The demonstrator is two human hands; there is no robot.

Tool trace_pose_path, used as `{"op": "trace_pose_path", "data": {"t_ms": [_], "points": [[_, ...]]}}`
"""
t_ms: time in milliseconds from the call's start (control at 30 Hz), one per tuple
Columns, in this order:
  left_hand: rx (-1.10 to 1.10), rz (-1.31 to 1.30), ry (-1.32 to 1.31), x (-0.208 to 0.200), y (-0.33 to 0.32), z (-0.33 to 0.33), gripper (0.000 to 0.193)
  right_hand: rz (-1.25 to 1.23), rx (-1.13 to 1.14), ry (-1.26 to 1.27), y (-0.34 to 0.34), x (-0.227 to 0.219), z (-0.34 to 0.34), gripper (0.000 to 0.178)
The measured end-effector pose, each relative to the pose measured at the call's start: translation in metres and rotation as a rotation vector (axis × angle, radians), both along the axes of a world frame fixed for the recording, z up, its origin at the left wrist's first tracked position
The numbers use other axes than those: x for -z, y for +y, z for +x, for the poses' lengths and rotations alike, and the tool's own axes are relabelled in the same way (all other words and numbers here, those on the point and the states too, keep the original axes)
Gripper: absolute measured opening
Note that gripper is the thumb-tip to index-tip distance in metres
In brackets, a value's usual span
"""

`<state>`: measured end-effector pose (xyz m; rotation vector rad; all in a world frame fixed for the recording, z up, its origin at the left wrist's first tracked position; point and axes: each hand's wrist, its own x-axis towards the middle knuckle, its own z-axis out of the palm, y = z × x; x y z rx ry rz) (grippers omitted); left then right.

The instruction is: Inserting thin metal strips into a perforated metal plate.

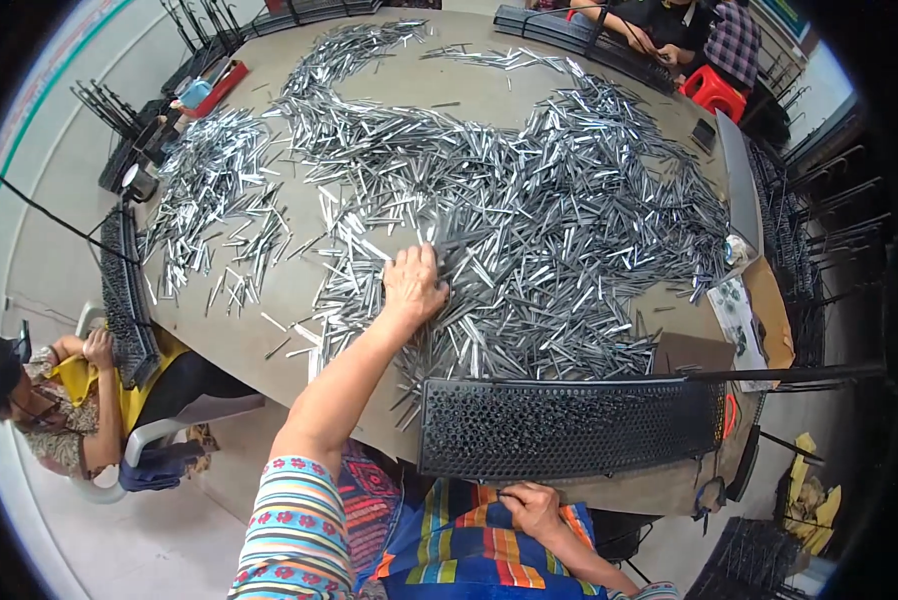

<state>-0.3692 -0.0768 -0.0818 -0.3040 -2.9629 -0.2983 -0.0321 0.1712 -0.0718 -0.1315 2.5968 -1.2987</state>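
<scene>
A broad heap of thin silvery metal strips (569, 190) covers much of the round table. My left hand (412, 284) reaches into the near side of this heap, fingers bent down around some strips, their tips hidden; the strips beside the fingers look blurred. In front of me, a long black rack (569, 428) full of small round holes lies along the table's near edge. Below it, over my striped apron (469, 540), my right hand (534, 510) is closed with curled fingers. Anything inside that hand is hidden.
A seated person (44, 410) is at the left beside a black rack (129, 300); another person's hands (659, 48) work at the far right. A metal cup (140, 182), red tray (219, 88), red stool (714, 92) and cardboard (764, 310) stand around the rim.
</scene>
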Motion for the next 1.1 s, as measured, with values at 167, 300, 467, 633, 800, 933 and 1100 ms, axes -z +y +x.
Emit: {"op": "trace_pose_path", "data": {"t_ms": [167, 300, 467, 633, 800, 933, 1100], "points": [[-0.008, -0.13, -0.025, -0.008, 0.015, -0.002, 0.073, 0.027, 0.016, 0.014, -0.001, -0.003, 0.0, 0.012], [-0.13, -0.046, -0.08, 0.008, 0.024, -0.017, 0.056, 0.014, 0.004, 0.05, -0.004, 0.002, 0.003, 0.012], [-0.067, 0.047, -0.068, 0.008, 0.026, -0.003, 0.044, -0.015, 0.009, 0.05, -0.001, 0.002, 0.004, 0.011], [0.162, 0.141, -0.301, -0.022, 0.019, 0.021, 0.056, -0.037, 0.006, 0.07, 0.004, -0.001, -0.001, 0.01], [0.148, 0.019, -0.179, -0.028, 0.022, 0.043, 0.065, -0.037, 0.008, 0.074, 0.003, 0.0, 0.0, 0.009], [0.014, -0.027, -0.22, -0.022, 0.024, 0.033, 0.062, -0.016, -0.015, 0.098, -0.002, -0.002, 0.0, 0.011], [0.11, -0.02, -0.417, -0.029, 0.026, 0.028, 0.057, -0.038, -0.008, 0.115, -0.001, -0.002, 0.003, 0.01]]}}
